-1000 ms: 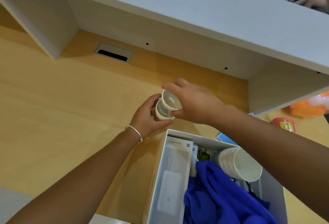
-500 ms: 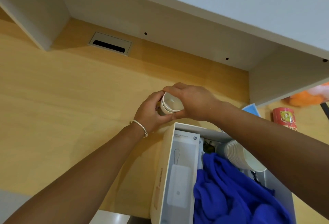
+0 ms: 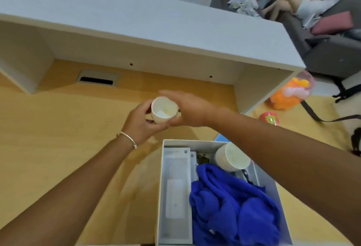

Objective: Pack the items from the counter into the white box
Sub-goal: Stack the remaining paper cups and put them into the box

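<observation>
**Two hands on one small cup, just beyond the white box**

Two hands meet around a small white cup (image 3: 164,110), held above the wooden counter (image 3: 58,138) just past the far end of the white box (image 3: 161,187). The left hand (image 3: 140,122) cradles the cup from below and the near side, fingers curled round its wall; the right hand (image 3: 187,109) wraps the far and right side, thumb under the rim. The cup's mouth tilts toward the camera. A thin bracelet (image 3: 128,138) sits on the left wrist.

Inside the white box, a flat pale product carton (image 3: 175,197) lies along the left wall. A crumpled blue cloth (image 3: 234,206) fills the near right part. A stack of paper cups (image 3: 231,157) lies on its side at the far right corner, partly under the right forearm.

To the right of the white box, well apart, a small red tin (image 3: 269,117) stands on the counter.
</observation>
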Demonstrator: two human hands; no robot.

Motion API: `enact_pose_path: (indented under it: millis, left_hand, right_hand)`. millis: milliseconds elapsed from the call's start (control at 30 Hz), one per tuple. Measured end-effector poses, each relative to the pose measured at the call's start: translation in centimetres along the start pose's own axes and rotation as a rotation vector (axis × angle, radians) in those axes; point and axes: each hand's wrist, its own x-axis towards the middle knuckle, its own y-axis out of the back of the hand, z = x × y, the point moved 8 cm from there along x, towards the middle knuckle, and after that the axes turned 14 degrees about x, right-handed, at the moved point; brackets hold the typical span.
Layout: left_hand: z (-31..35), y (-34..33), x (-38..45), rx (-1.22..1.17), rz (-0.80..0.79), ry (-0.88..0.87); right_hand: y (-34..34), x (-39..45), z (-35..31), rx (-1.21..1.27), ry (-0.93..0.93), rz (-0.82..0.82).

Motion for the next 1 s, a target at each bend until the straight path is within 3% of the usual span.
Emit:
enact_pose_path:
  millis: [100,200,433,667,1000]
  left_hand:
    - [5.9,1.3,0.5,0.045,-0.056,-0.117]
    - [11.1,0.4,-0.1,0.037,-0.111,-0.194]
    - [18.5,-6.3,-3.4,0.077,-0.237,-0.273]
    - [19.9,-10.8,-5.9,0.079,-0.26,-0.216]
    - [16.9,-12.9,-8.2,0.115,-0.306,-0.163]
  right_hand:
    - [4.1,-4.4,-0.9,0.251,0.087,0.186]
    - [6.7,-9.4,-0.2,0.408,0.089,0.265]
    - [8.7,-19.3,3.7,0.442,0.093,0.309]
    - [8.3,-23.4,6.8,0.435,0.139,0.306]
    - [4.1,-22.9,9.3,0.398,0.123,0.25]
